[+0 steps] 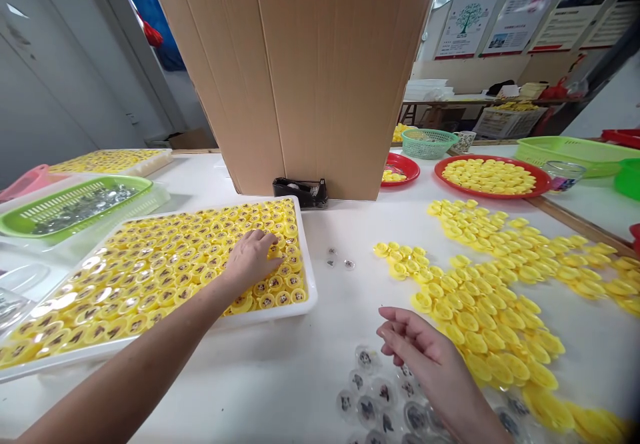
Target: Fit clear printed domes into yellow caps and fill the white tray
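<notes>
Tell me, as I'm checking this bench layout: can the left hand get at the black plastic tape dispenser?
Probably yes: the left hand is at the round yellow plastic pieces in the shallow white rectangular tray; the tape dispenser stands just past its far rim, with nothing tall between.

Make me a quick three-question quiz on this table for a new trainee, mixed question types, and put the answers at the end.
1. True or false: the left hand is over a tray.
2. Multiple choice: what sits against the near side of the box, at its foot?
A. a jar
B. a tape dispenser
C. a mug
3. Short answer: which hand is nearer the clear discs?

Key:
1. True.
2. B.
3. The right hand.
</notes>
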Motion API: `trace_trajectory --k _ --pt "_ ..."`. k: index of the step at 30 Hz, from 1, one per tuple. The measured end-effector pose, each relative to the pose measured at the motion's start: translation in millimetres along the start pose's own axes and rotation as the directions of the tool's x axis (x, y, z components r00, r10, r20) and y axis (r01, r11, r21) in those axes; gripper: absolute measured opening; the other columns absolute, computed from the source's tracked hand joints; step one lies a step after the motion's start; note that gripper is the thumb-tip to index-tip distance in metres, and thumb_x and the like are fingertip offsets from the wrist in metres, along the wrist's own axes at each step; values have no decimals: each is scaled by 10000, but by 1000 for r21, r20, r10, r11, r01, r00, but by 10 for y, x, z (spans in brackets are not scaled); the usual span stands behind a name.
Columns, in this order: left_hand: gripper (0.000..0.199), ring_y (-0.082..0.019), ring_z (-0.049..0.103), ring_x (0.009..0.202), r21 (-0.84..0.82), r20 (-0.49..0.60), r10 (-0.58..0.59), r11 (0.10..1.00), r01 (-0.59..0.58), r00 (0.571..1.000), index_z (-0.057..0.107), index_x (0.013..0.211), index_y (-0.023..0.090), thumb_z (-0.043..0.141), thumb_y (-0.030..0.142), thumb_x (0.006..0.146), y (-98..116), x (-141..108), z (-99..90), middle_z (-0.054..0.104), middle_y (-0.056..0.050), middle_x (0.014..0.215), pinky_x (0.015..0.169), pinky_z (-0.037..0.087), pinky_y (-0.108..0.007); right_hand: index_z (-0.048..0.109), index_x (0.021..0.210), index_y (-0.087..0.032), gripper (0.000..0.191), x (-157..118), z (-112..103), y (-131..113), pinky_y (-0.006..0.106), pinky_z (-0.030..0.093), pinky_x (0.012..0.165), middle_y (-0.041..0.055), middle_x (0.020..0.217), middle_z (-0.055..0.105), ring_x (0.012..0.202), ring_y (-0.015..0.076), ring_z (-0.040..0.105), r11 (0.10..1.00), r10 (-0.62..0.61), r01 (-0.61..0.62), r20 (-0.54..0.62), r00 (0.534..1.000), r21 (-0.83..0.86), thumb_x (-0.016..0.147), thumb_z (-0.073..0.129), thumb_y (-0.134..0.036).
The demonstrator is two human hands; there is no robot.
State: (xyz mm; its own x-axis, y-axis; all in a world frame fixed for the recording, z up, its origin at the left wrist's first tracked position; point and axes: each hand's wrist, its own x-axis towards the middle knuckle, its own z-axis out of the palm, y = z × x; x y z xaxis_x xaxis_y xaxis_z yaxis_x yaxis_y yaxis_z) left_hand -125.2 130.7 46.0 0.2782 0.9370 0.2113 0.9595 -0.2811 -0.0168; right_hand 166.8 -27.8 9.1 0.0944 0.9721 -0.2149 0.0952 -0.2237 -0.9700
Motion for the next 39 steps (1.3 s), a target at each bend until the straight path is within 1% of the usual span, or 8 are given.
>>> trace_trajectory --k 9,15,20,26,32,34,36,39 --pt "190 -252 561 827 101 14 10 995 -11 1000 603 903 195 509 289 768 -122 57 4 610 -73 846 688 428 -332 607 1026 -201 375 -63 37 -39 265 477 636 6 772 595 696 159 580 1000 -2 2 -19 1000 -6 750 613 -455" --pt "252 -269 574 849 127 45 -15 992 9 999 603 925 193 514 340 741 -162 81 -21 627 -82 880 725 434 -347 586 1053 -205 359 1 -279 88 299 494 729 48 906 628 835 192 592 980 -59 34 -121 991 -198 788 572 -447" --pt "318 -268 582 875 95 127 -63 994 51 990 586 957 189 503 415 750 -157 135 -62 622 -93 942 762 437 -347 619 865 -200 179 43 -712 143 316 467 710 46 855 626 778 190 598 692 -357 90 -232 905 -716 817 503 -327" --pt "366 -258 557 926 75 190 -95 994 82 977 561 1037 163 477 416 786 -138 170 -115 616 -69 954 794 435 -350 624 842 -202 151 142 -774 82 293 418 623 41 845 602 735 185 590 403 -331 -36 -182 926 -914 849 474 -219" --pt "358 -258 553 910 -142 -77 -68 988 56 995 572 1063 173 508 405 798 278 -205 -415 615 -81 939 787 448 -372 621 950 -186 179 476 -654 7 289 367 606 92 905 587 813 223 576 273 -264 -17 -92 960 -962 798 540 -138" --pt "283 -212 569 815 -372 -123 -15 928 -32 992 607 983 207 510 396 796 586 -461 -459 625 -57 886 730 461 -327 627 929 -175 193 576 -656 -7 289 361 613 95 896 585 820 226 575 256 -236 6 -56 970 -967 772 546 -97" --pt "241 -187 572 755 -623 10 66 781 -46 998 625 930 220 507 388 803 921 -690 -409 632 -51 845 648 465 -290 627 913 -160 189 622 -647 -31 287 353 601 97 898 579 791 219 575 258 -213 27 -30 977 -966 759 547 -83" --pt "282 -164 585 713 -861 357 55 408 305 933 599 1000 205 476 401 839 1328 -857 -185 638 -67 888 635 480 -286 613 949 -184 199 547 -542 -126 267 361 596 59 925 564 731 170 559 285 -193 94 39 980 -954 763 574 -123"
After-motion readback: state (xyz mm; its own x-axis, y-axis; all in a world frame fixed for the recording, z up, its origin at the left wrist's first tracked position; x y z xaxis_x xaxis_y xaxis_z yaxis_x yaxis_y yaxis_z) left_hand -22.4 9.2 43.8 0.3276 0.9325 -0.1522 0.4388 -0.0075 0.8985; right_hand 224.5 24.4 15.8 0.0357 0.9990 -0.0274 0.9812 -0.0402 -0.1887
